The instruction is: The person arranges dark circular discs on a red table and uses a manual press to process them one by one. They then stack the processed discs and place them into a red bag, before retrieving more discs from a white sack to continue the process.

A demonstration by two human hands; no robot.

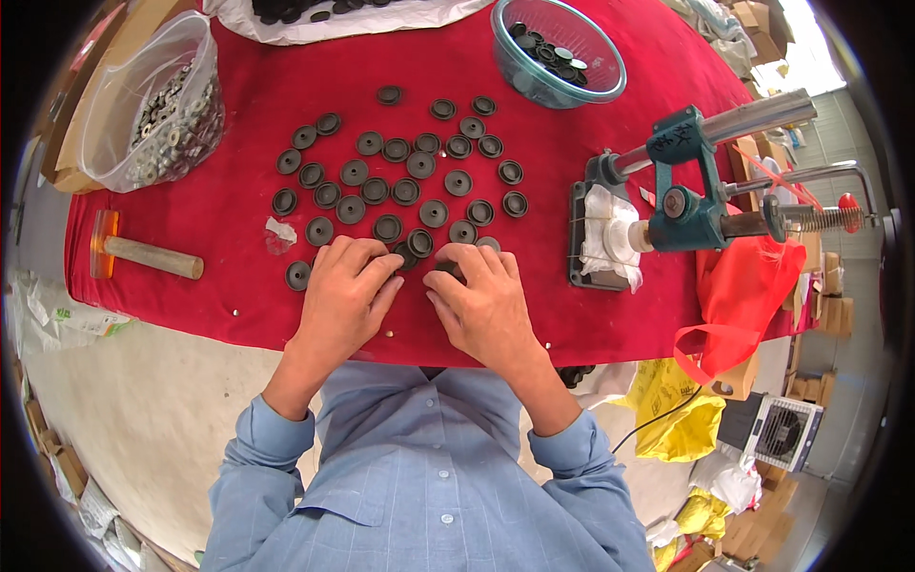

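Many black round rubber caps (406,192), each with a raised rim and a small centre, lie spread over the red cloth (257,86). Near the table's front edge, my left hand (348,291) has its fingers curled, and a dark edge shows between thumb and index finger. My right hand (486,305) pinches a black cap, mostly hidden by the fingers. Just beyond the gap between both hands sits another black cap (419,241), close to the left fingertips.
At left stand a clear tub (205,105) of small metal parts and a mallet (152,255). A teal hand press (681,181) stands at right, with a red bag (748,286) beside it. A blue-green basket (610,91) at the back holds black and silvery discs.
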